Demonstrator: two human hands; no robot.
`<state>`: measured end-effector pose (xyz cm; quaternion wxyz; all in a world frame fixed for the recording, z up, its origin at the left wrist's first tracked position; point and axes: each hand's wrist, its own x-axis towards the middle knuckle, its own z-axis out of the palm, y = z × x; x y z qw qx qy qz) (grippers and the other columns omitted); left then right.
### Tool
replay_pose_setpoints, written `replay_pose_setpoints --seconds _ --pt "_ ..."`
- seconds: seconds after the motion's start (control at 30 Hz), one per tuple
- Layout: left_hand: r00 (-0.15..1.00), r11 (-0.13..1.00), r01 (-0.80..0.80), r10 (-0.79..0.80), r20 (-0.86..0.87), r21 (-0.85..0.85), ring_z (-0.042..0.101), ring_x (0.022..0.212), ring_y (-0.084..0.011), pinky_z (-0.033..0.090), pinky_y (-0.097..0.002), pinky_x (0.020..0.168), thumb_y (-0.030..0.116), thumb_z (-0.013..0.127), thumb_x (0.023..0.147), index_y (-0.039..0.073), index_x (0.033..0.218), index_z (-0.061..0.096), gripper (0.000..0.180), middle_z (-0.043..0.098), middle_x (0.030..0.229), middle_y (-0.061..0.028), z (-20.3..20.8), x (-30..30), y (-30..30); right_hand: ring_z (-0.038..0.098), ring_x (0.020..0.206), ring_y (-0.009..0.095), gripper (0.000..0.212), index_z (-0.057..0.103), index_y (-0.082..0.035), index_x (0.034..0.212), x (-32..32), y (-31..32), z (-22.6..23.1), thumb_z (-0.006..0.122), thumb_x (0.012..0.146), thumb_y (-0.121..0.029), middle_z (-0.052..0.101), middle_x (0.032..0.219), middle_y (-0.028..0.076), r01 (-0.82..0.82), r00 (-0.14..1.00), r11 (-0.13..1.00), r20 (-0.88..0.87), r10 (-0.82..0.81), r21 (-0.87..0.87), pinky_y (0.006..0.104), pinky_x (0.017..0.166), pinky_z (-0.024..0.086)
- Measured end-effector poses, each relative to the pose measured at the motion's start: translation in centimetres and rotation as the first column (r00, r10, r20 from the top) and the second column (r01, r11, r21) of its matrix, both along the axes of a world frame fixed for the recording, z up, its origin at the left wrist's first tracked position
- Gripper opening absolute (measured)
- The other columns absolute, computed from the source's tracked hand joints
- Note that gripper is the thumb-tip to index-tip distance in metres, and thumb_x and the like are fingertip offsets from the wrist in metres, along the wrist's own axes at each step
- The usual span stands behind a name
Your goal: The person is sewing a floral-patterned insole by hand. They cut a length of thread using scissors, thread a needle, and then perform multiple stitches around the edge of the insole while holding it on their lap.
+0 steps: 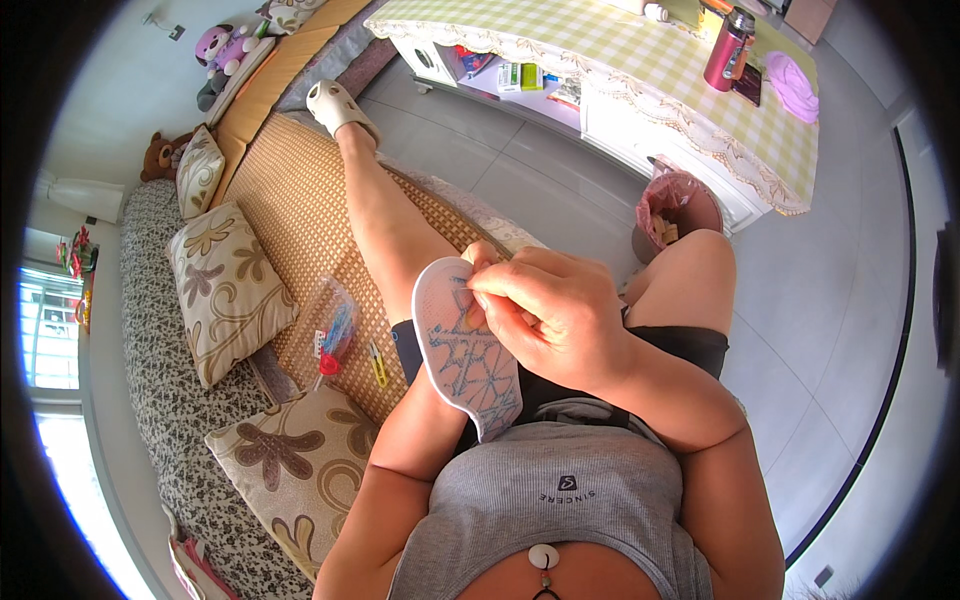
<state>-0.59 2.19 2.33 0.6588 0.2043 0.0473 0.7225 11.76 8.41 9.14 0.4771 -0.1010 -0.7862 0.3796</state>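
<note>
A white insole-shaped piece (pixel 465 370) with blue line stitching and a small orange patch stands tilted over my lap. My left forearm runs behind it, and most of my left hand (pixel 482 254) is hidden; fingers show at its upper right edge, gripping it. My right hand (pixel 565 315) is closed in a pinch at the front face, near the orange patch. A fine pale sliver like a sewing needle shows at its fingertips. On the woven mat to the left lie a yellow cutter (pixel 378 364) and a clear plastic bag (pixel 333 325) with blue thread and something red.
Patterned cushions (pixel 228 290) line the left of the mat-covered seat (pixel 300 190). A pink-lined waste bin (pixel 690 205) stands on the floor beyond my right knee. Behind it, a cabinet with a checked cloth (pixel 600 50) carries a red flask (pixel 729 50) and purple cloth (pixel 792 88).
</note>
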Motion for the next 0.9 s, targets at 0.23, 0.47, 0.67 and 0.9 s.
replay_pose_setpoints --seconds 0.23,0.47,0.67,0.9 --pt "0.943 0.877 -0.317 0.249 -0.223 -0.36 0.054 0.072 -0.0119 0.044 -0.0252 0.066 0.012 0.067 0.082 0.003 0.1 0.055 0.023 0.055 0.082 -0.0003 4.4 0.9 -1.8 0.057 0.058 0.021 0.011 0.063 0.001 0.085 0.5 0.5 0.0 0.064 0.076 0.006 0.059 0.069 0.011 -0.044 0.998 0.983 0.036 0.051 -0.178 0.0299 0.052 0.043" --pt "0.779 0.865 -0.439 0.231 -0.583 -0.244 0.063 0.075 -0.012 0.05 -0.0225 0.07 -0.001 0.062 0.085 -0.002 0.096 0.056 0.013 0.066 0.085 -0.0096 5.2 -0.9 -2.2 0.054 0.074 0.005 0.004 0.06 0.001 0.092 0.9 2.0 -1.6 0.059 0.088 0.0 0.061 0.081 0.002 -0.309 0.929 0.635 -0.081 0.361 -0.708 0.0232 0.066 0.046" --pt "0.684 0.816 -0.518 0.215 -0.697 -0.256 0.062 0.075 -0.011 0.051 -0.0211 0.069 -0.002 0.063 0.086 -0.002 0.097 0.055 0.013 0.066 0.085 -0.0093 6.1 -0.3 -2.6 0.058 0.084 0.007 0.01 0.061 0.002 0.097 0.8 2.7 -3.0 0.056 0.088 0.003 0.064 0.089 0.003 -0.315 0.925 0.601 -0.095 0.368 -0.734 0.0224 0.076 0.048" --pt "0.471 0.745 -0.654 0.268 -0.841 -0.129 0.061 0.076 -0.0089 0.05 -0.0195 0.069 -0.003 0.062 0.086 -0.005 0.098 0.053 0.014 0.065 0.085 -0.0078 6.0 -0.1 -2.7 0.058 0.076 0.016 0.017 0.066 -0.005 0.095 1.0 3.1 -1.6 0.064 0.079 0.002 0.061 0.09 0.005 0.132 0.991 0.991 -0.019 -0.132 -0.037 0.0259 0.065 0.047"
